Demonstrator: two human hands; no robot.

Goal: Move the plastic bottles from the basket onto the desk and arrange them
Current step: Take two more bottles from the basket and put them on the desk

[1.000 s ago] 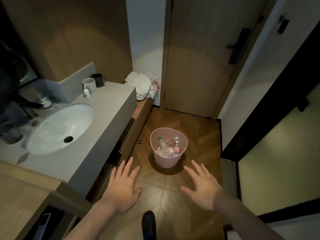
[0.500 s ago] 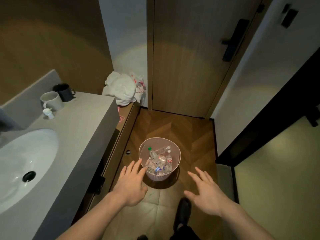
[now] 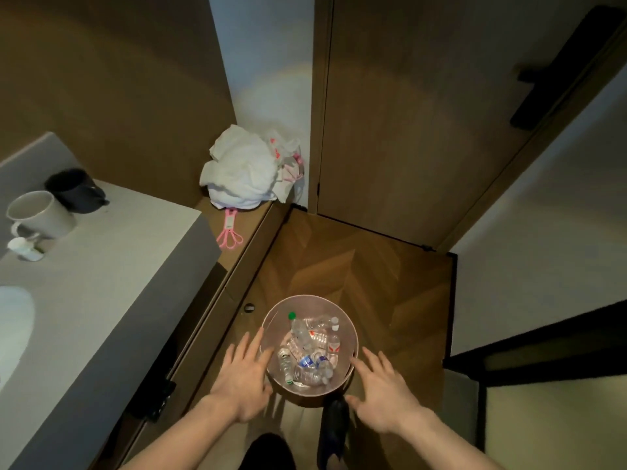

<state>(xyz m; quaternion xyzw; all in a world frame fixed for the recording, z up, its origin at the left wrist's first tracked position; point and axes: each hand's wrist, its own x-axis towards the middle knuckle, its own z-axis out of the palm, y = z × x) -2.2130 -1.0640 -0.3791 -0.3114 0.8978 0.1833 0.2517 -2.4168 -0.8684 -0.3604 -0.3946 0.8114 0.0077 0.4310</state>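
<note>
Pink basket on the wood floor holds every plastic bottle you can see; none has come out yet. Your left hand and right hand flank its rim, fingers spread and grasping nothing. All lifting and arranging remains.

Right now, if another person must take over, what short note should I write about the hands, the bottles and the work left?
Left hand: open, fingers spread by the basket's left rim, holding nothing.
Right hand: open, by the right rim, holding nothing.
Pink basket: upright on the wooden floor, full of clear plastic bottles, one with a green cap.
Done: nothing moved.
Left: carry every bottle to the desk and arrange them; the desk is not in view.
</note>
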